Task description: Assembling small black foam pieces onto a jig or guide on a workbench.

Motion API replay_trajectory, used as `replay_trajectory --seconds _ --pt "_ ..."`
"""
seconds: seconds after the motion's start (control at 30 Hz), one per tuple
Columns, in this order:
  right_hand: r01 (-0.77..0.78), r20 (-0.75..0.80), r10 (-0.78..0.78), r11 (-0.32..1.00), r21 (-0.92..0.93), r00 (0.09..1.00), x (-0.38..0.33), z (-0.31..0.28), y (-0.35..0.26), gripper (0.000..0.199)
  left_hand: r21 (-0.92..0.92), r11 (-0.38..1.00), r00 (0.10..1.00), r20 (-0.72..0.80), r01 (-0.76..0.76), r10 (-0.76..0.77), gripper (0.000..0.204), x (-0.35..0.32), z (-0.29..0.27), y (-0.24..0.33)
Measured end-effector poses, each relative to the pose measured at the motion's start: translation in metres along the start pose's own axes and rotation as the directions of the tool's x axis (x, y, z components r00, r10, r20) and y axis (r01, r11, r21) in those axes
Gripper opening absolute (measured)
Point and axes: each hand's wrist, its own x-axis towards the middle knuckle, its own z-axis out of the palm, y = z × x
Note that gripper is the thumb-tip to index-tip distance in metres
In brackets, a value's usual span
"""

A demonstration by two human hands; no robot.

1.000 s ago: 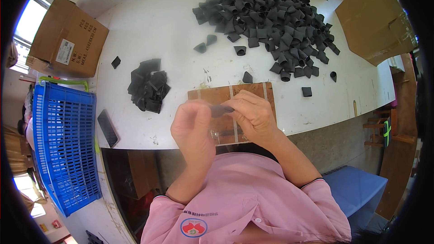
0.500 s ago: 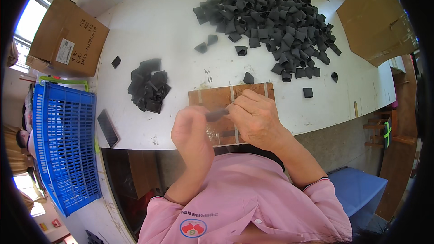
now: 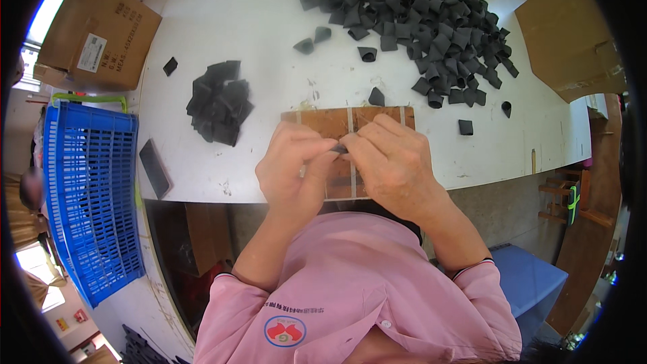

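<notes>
The step in hand looks like close finger work on one small dark piece (image 3: pixel 340 149), held up between the two hands over the wooden board (image 3: pixel 317 118) at the near edge of the desk (image 3: pixel 269 61). The left hand (image 3: pixel 294 165) has its thumb and forefinger pinched together on the piece's left end; the right hand (image 3: pixel 393 164) has its grip closed at the other end, fingers curled, so little of the piece shows between them. Whether it is being folded, turned or opened out I cannot tell. The next move seems to call for a firm pinch from both hands and small, even finger movements, since the piece is short and looks soft. A loose dark piece (image 3: pixel 377 97) sits just beyond the board's far edge. Farther off to the right is a large pile of curled pieces (image 3: pixel 418 23), many with open ends, while a smaller heap of flat pieces (image 3: pixel 219 104) lies to the left of the board.
</notes>
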Motion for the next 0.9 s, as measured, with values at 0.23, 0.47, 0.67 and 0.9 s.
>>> replay_trajectory --seconds 0.23,0.47,0.67,0.9 --pt "-0.089 0.069 0.069 0.932 0.351 0.995 0.011 -0.007 0.020 0.010 0.070 0.971 0.971 -0.092 0.227 -0.221 0.009 -0.027 0.004 -0.039" --pt "-0.689 0.242 0.724 0.417 0.593 0.646 -0.023 0.003 0.029 0.023 0.648 0.641 0.871 -0.072 0.412 -0.487 0.016 -0.075 -0.008 -0.101" --pt "-0.710 0.403 0.585 0.607 0.358 0.704 -0.072 0.043 -0.015 0.026 0.283 0.709 0.750 -0.059 0.645 -0.659 0.005 -0.078 -0.007 -0.093" --pt "-0.633 0.551 0.611 -0.103 0.767 0.568 -0.076 0.044 -0.007 0.016 -0.580 0.200 0.477 0.377 0.790 -0.794 0.010 -0.073 0.007 -0.003"
